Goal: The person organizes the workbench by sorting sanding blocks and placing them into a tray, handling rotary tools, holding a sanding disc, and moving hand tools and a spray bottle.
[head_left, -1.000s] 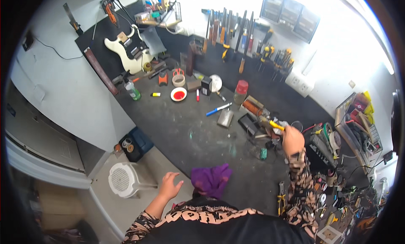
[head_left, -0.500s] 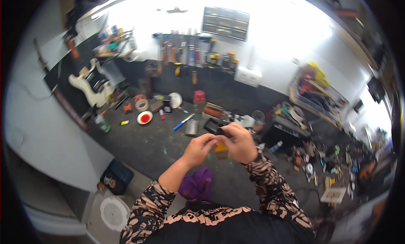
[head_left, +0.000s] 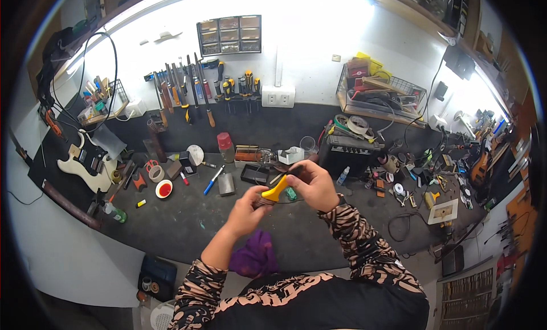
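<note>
**Yellow brush-like tool [head_left: 277, 190] held at both ends**

Nearest, a purple cloth [head_left: 253, 256] lies at the near edge of the dark surface [head_left: 171, 233]. Beyond it, above the surface's middle, is the tool: a second ago in the right hand [head_left: 317, 188] alone, now steadied by the left hand [head_left: 244, 212] too. The left fingers curl closed around its lower end; the right fingers pinch its upper end. Toward the far edge: metal block [head_left: 226, 185], blue marker [head_left: 213, 180], red-topped jar [head_left: 224, 143].

Room: workshop; I work at a dark workbench [head_left: 165, 236]
Wall [head_left: 310, 73]: hand tools [head_left: 198, 89] racked above the back edge, 1 drawer cabinet [head_left: 229, 35] higher up
Back left corner: 1 white electric-guitar body [head_left: 84, 174]
Toward right edge: scattered small parts [head_left: 399, 189]
</note>
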Action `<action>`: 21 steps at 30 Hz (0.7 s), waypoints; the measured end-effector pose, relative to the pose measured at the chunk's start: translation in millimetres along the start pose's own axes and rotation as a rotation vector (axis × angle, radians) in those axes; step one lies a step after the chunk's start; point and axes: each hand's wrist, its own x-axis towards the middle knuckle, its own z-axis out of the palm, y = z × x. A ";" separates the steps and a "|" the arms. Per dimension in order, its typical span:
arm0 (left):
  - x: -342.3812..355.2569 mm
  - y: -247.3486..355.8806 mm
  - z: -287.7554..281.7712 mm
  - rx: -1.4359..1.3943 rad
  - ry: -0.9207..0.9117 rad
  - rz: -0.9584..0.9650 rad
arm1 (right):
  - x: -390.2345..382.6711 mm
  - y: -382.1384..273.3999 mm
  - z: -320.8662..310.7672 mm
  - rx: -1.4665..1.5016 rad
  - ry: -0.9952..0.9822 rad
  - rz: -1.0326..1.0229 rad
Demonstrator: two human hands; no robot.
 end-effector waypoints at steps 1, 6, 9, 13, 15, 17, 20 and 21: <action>-0.7 8.0 -9.2 -0.024 0.036 0.013 | -2.6 -7.7 -6.0 -0.003 0.003 -0.001; 1.7 37.6 -52.7 0.165 0.164 0.107 | -5.9 -52.9 -30.4 -0.212 -0.067 0.069; 16.6 73.3 -74.8 0.297 0.233 0.447 | 6.4 -83.3 -27.3 -0.423 -0.046 -0.167; 39.3 155.7 -120.0 0.692 0.470 0.920 | 46.3 -155.0 -9.2 -0.957 -0.088 -0.798; 45.2 193.0 -149.4 0.890 0.729 1.041 | 68.1 -190.7 6.5 -1.048 0.054 -0.984; 40.3 217.0 -176.7 0.888 1.023 0.731 | 99.9 -224.0 32.8 -1.062 0.235 -1.242; 13.9 214.5 -213.2 0.751 1.142 0.751 | 172.2 -266.5 68.3 -1.141 0.413 -1.516; 0.4 202.9 -219.3 0.760 1.161 0.733 | 199.7 -288.6 78.3 -1.102 0.370 -1.751</action>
